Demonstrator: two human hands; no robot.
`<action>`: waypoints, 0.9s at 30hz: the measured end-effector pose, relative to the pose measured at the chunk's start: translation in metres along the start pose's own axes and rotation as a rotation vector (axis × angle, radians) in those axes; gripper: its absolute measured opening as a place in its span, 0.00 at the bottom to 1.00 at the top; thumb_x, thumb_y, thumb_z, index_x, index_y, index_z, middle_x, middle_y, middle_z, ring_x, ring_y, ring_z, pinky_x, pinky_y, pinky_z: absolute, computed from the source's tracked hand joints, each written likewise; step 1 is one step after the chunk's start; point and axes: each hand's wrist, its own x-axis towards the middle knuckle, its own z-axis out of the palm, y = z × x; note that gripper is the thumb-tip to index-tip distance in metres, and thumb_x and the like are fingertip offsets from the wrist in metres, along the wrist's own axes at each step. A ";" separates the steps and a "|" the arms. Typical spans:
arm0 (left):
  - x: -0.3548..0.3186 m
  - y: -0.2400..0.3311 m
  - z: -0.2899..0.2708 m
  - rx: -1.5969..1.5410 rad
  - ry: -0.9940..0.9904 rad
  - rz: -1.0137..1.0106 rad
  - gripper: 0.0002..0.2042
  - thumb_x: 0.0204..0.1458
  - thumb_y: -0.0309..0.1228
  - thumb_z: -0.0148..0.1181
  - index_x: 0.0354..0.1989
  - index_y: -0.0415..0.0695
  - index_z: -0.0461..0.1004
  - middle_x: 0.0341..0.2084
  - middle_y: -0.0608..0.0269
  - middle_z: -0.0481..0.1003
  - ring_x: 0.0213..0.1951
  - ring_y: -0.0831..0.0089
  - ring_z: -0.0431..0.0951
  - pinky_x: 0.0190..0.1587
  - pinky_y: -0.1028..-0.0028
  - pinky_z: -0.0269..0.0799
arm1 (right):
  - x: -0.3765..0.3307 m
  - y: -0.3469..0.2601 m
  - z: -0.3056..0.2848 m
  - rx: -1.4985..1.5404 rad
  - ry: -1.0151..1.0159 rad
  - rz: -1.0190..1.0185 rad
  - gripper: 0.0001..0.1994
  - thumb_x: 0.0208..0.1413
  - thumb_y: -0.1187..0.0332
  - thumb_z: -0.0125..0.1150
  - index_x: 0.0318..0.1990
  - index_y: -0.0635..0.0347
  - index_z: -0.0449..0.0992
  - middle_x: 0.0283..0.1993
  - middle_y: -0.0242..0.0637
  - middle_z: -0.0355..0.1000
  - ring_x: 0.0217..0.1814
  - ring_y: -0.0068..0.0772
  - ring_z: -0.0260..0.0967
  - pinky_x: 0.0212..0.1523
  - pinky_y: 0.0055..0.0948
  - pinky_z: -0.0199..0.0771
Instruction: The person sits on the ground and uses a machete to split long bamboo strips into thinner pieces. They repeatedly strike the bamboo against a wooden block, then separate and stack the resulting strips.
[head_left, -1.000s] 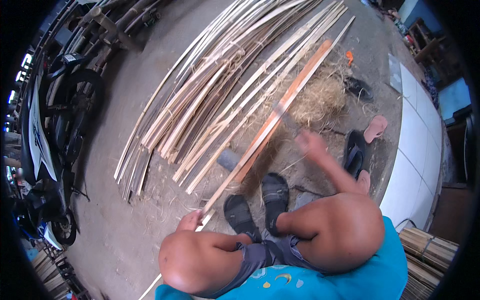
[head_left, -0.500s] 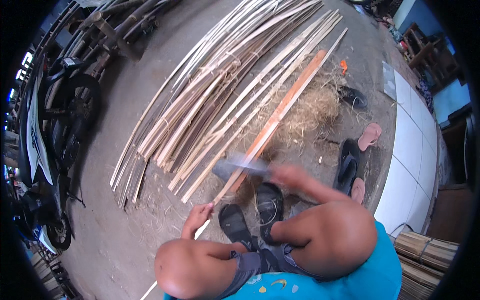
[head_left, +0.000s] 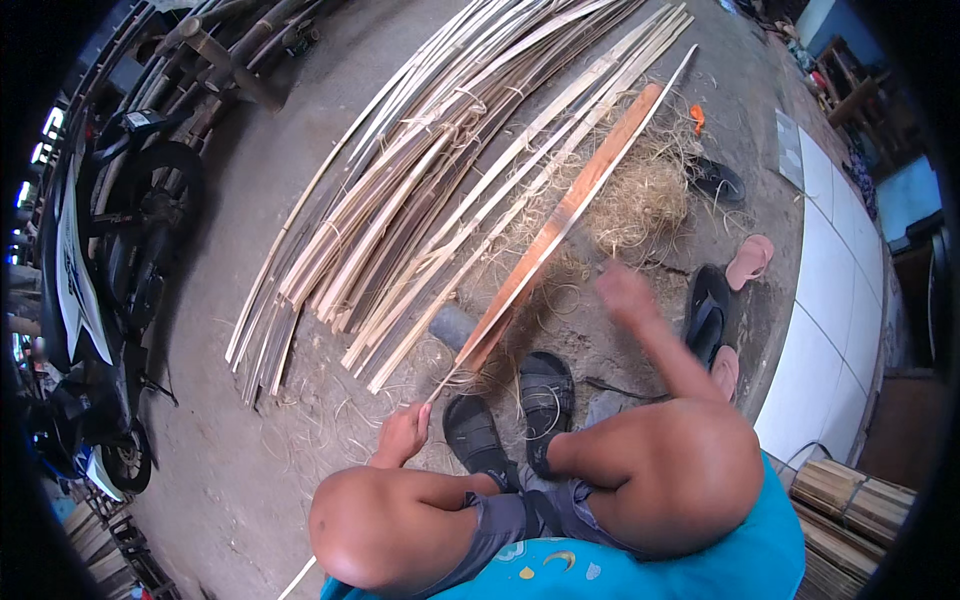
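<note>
I squat with both sandalled feet (head_left: 510, 410) on the concrete floor. A long bamboo slat (head_left: 560, 220) with an orange-brown face runs from in front of my feet up to the right. My left hand (head_left: 403, 435) is closed on the slat's thin near end beside my left knee. My right hand (head_left: 625, 292) is blurred with motion, raised just right of the slat's middle. It grips a knife whose blade shows only as a faint smear toward the slat.
A big pile of pale split bamboo strips (head_left: 440, 180) fans out to the left of the slat. Shavings (head_left: 640, 200) are heaped on its right. Loose sandals (head_left: 710, 300) lie by the white tiled step (head_left: 830, 300). A motorcycle (head_left: 90, 270) stands at left, and bamboo bundles (head_left: 850, 500) lie at lower right.
My right hand swung from the slat's middle down toward my feet with the knife, then back up to the right. The left hand stayed on the slat's end.
</note>
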 end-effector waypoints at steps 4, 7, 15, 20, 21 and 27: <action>-0.011 -0.030 0.004 -0.151 -0.098 -0.079 0.18 0.62 0.46 0.57 0.45 0.42 0.77 0.30 0.47 0.78 0.33 0.47 0.78 0.40 0.53 0.73 | 0.054 0.012 -0.067 -0.135 0.042 0.513 0.21 0.64 0.53 0.52 0.51 0.63 0.75 0.45 0.60 0.77 0.49 0.60 0.75 0.51 0.55 0.73; -0.001 -0.030 0.013 -0.242 -0.103 -0.080 0.19 0.62 0.46 0.57 0.48 0.42 0.76 0.34 0.49 0.79 0.37 0.50 0.78 0.42 0.56 0.73 | 0.004 -0.064 0.010 0.056 -0.133 -0.012 0.21 0.64 0.53 0.53 0.52 0.62 0.75 0.45 0.58 0.77 0.48 0.59 0.76 0.50 0.54 0.74; 0.009 -0.069 0.020 -0.398 -0.324 -0.137 0.21 0.63 0.44 0.57 0.57 0.43 0.75 0.44 0.52 0.79 0.49 0.56 0.79 0.50 0.61 0.72 | 0.016 -0.045 -0.011 -0.040 -0.093 0.139 0.22 0.63 0.52 0.56 0.56 0.60 0.74 0.44 0.53 0.78 0.46 0.57 0.76 0.47 0.50 0.76; 0.025 -0.031 0.015 -0.591 -0.274 -0.210 0.19 0.59 0.45 0.61 0.50 0.44 0.78 0.37 0.53 0.79 0.41 0.57 0.79 0.45 0.61 0.73 | 0.003 -0.046 0.035 -0.093 -0.024 -0.506 0.24 0.63 0.50 0.57 0.57 0.60 0.74 0.45 0.53 0.78 0.48 0.56 0.76 0.49 0.49 0.76; 0.023 -0.030 0.017 -0.532 -0.262 -0.187 0.19 0.58 0.45 0.61 0.50 0.44 0.78 0.36 0.53 0.79 0.40 0.57 0.79 0.45 0.61 0.73 | 0.001 -0.028 0.028 -0.097 -0.028 -0.357 0.25 0.63 0.50 0.57 0.57 0.61 0.74 0.47 0.53 0.78 0.50 0.56 0.76 0.51 0.49 0.75; 0.003 -0.033 0.021 -0.418 -0.237 -0.133 0.18 0.55 0.45 0.64 0.47 0.46 0.79 0.34 0.56 0.80 0.38 0.60 0.79 0.47 0.62 0.73 | 0.026 -0.005 -0.028 -0.026 0.067 0.230 0.24 0.62 0.49 0.57 0.56 0.57 0.77 0.47 0.55 0.78 0.49 0.58 0.76 0.52 0.49 0.75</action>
